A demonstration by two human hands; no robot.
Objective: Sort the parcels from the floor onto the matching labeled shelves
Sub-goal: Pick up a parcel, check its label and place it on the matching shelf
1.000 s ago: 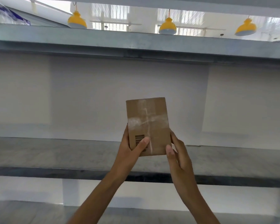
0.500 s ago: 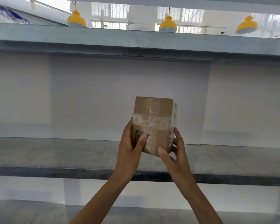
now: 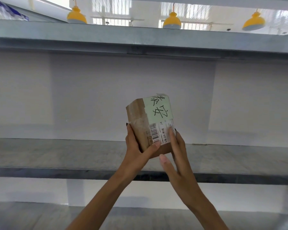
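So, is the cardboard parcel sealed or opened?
Sealed, as far as shown: the parcel has clear tape over its brown side, flat labels, no lifted flap. The left hand grips it; the right hand touches it.

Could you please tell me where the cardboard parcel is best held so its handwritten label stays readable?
Grip the parcel at its lower end, from below, hands on its two side faces. It stands nearly upright with the handwritten label on the upper front, so a low hold probably leaves that uncovered. The left hand grips the bottom left; the right hand touches the lower right.
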